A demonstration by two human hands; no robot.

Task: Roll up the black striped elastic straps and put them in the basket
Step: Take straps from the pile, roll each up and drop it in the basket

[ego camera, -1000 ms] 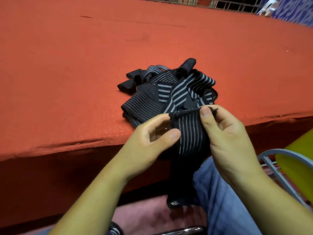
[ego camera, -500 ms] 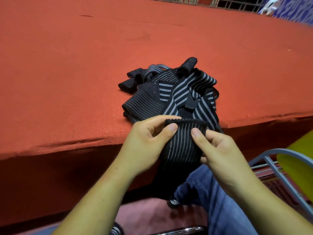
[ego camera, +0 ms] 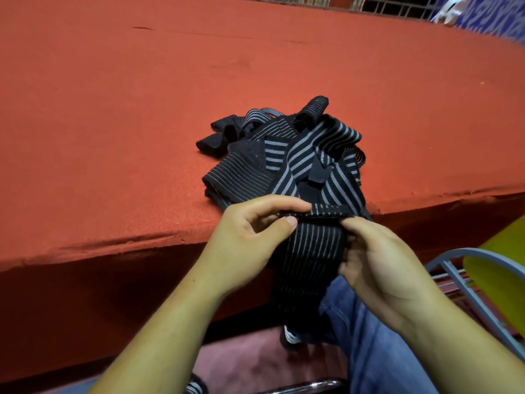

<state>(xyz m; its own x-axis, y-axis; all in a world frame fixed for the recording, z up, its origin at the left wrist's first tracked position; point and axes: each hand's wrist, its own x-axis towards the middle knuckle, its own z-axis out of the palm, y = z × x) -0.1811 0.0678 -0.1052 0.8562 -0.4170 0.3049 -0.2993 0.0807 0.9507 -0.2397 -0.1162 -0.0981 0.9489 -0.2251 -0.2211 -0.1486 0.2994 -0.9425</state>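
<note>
A black strap with thin grey stripes (ego camera: 311,251) hangs down in front of the table edge, its top end folded over. My left hand (ego camera: 250,240) pinches that top end at its left side between thumb and forefinger. My right hand (ego camera: 377,260) grips its right side, fingers curled behind the fabric. The strap's lower end dangles by my knee. Just beyond the hands, a tangled pile of black striped straps (ego camera: 287,155) lies on the red table near its front edge. No basket is in view.
The red felt-covered table (ego camera: 142,109) stretches far back and to both sides. A grey metal chair frame with a yellow seat (ego camera: 488,280) stands at the right. My leg in blue jeans (ego camera: 377,345) is below the hands. A railing runs along the far edge.
The strap's top end has been folded over and lowered toward the table edge. My right hand slid down and curled behind the strap's right side; the left thumb keeps its pinch.
</note>
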